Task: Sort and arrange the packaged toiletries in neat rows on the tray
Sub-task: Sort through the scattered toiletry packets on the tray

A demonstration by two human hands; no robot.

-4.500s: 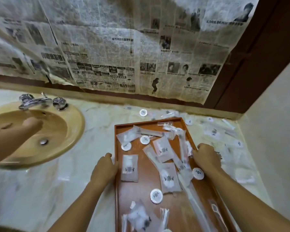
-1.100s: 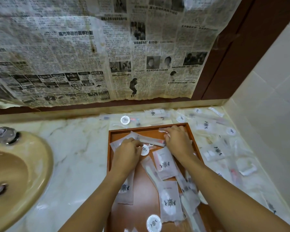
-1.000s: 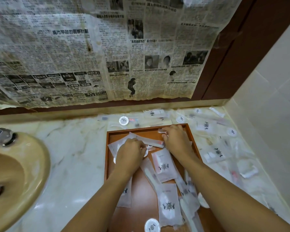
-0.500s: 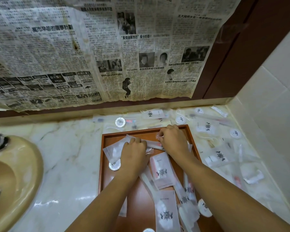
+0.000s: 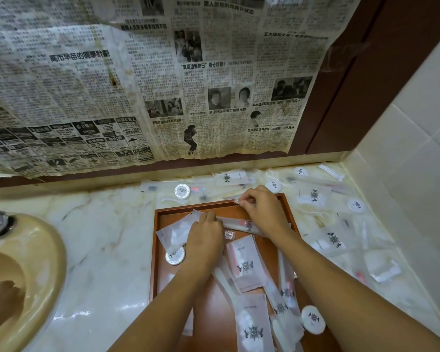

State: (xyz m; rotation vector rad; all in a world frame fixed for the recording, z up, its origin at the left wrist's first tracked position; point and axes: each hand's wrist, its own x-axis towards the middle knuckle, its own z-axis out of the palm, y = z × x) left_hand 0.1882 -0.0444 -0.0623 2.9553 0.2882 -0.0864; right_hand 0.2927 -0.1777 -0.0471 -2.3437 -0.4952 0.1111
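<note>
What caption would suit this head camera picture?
Both hands, left and right, sort clear toiletry packets on a brown tray beside a sink.

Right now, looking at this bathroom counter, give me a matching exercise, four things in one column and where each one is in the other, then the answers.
Things:
1. newspaper
2. sink
3. round silver tin
4. flat packet with wheel logo

Places:
A. on the marble counter just beyond the tray's far edge
B. lying inside the wooden tray, between the two forearms
C. hung over the wall above the counter
D. set into the counter at the left

Pairs: 1-C, 2-D, 3-A, 4-B
</note>
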